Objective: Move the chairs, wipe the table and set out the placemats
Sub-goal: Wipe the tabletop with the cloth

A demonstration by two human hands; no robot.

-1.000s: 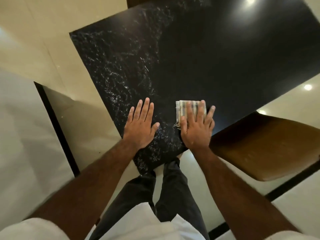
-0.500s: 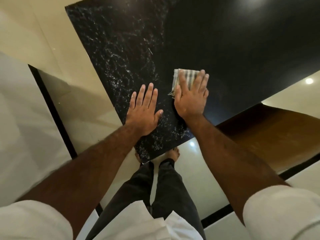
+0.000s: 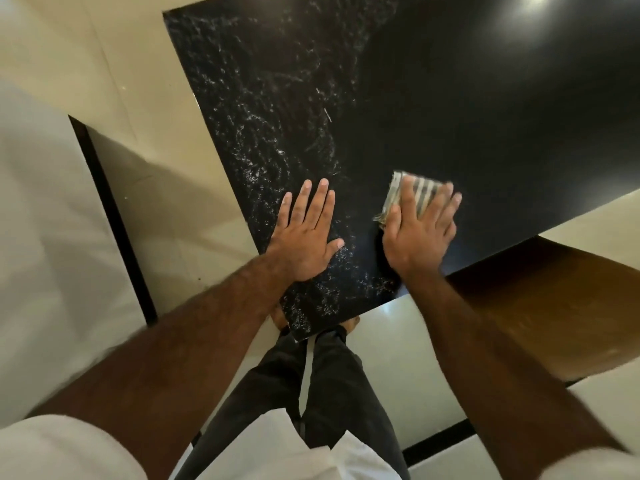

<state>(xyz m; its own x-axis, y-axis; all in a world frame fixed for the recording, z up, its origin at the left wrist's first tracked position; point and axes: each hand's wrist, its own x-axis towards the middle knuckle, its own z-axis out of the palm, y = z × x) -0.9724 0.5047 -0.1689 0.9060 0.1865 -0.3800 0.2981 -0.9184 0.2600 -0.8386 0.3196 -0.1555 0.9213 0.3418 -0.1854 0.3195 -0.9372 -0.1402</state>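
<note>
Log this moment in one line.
phase: wiping | right hand presses cloth | left hand flat on table | chair at right edge

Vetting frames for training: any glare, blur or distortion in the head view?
Head view: ceiling-light glare on the black table, top right; right hand and striped cloth smeared by motion blur; left hand sharper; wide-angle stretch toward the frame edges.

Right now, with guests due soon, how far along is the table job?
Done: perhaps the chairs; one brown chair sits beside the black table. In hand: wiping, right hand pressing a striped cloth flat on it, left hand braced flat. Left: placemats, none in view.
</note>
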